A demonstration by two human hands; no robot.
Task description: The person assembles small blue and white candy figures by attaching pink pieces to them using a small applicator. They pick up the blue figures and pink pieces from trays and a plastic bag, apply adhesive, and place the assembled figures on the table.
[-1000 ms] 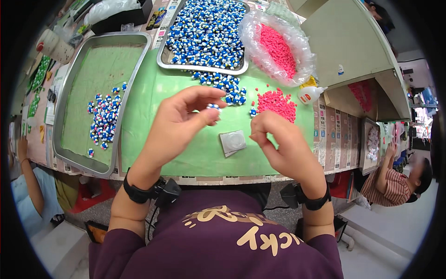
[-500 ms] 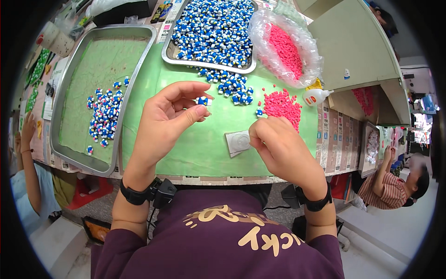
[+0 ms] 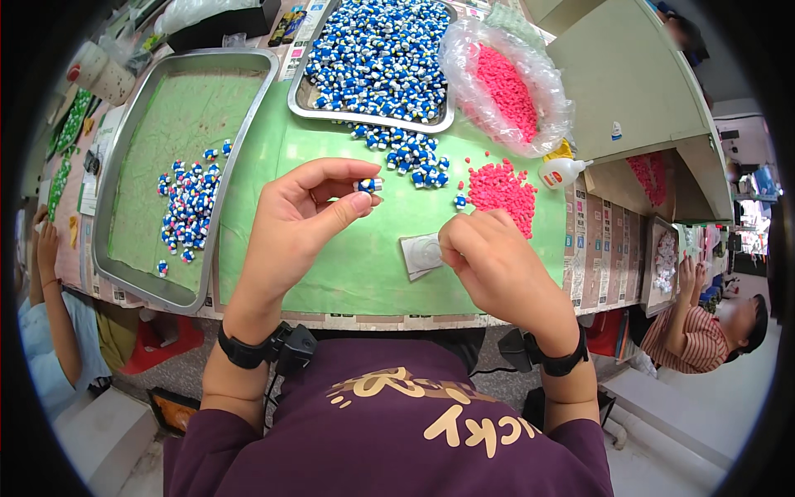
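Note:
My left hand [image 3: 310,203] pinches a small blue and white figurine [image 3: 369,185] between thumb and fingertips, held above the green work surface [image 3: 348,286]. My right hand [image 3: 501,261] is closed, its fingertips bent down at the edge of a small whitish card [image 3: 421,256] with a round clear patch on it. Whatever those fingers grip is hidden. Just beyond them lie a pile of small pink pieces [image 3: 503,195] and a single blue and white figurine [image 3: 460,201]. More loose blue and white figurines [image 3: 407,151] are heaped beyond my left hand.
At the back a metal tray [image 3: 377,120] brims with figurines. A metal tray [image 3: 103,228] on the left carries figurines with pink bits. A plastic bag of pink pieces [image 3: 507,91], a white squeeze bottle [image 3: 561,172] and a grey cabinet [image 3: 633,74] stand right. Other people sit on both sides.
My left hand has dropped slightly, and the figurine in it is tilted more sideways. My right hand has shifted a little left, still at the card's edge.

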